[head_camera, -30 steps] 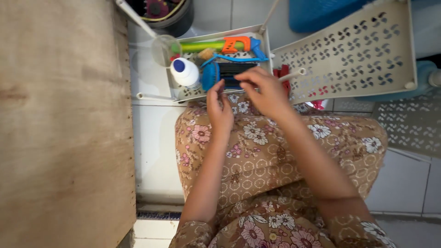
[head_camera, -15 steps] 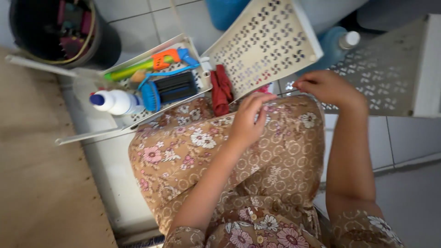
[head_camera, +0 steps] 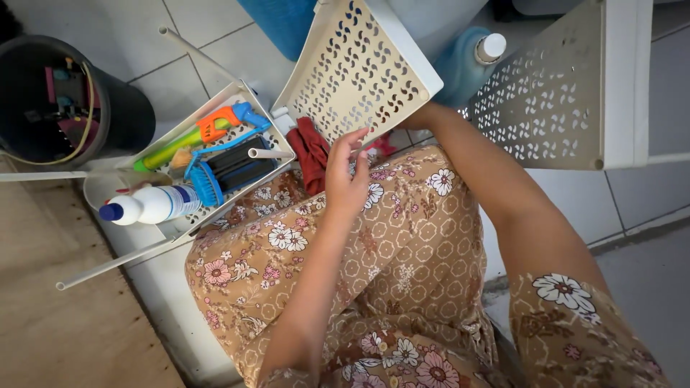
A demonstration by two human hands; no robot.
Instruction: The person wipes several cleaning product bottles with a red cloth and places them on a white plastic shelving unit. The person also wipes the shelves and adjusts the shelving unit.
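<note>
My left hand [head_camera: 347, 176] is raised over my lap with its fingers apart, the fingertips at the lower edge of a white perforated shelf panel [head_camera: 359, 72] that stands tilted. My right hand [head_camera: 419, 117] reaches under that panel's lower right corner and props it; its fingers are hidden behind it. A red cloth [head_camera: 310, 151] lies just left of my left hand, beside a short white tube [head_camera: 269, 153].
A white perforated tray [head_camera: 233, 92] at the left holds a blue brush [head_camera: 230, 169], an orange and green tool [head_camera: 208, 133] and a white bottle [head_camera: 154, 203]. Black bucket [head_camera: 122, 115] far left, blue bottle [head_camera: 471, 61] and second perforated panel [head_camera: 553, 100] at right, wooden board [head_camera: 65, 316] lower left.
The view has swung right and drawn closer. My right hand moved from the tray to the tilted panel's corner and under it. My left hand rose off my lap toward the panel's edge.
</note>
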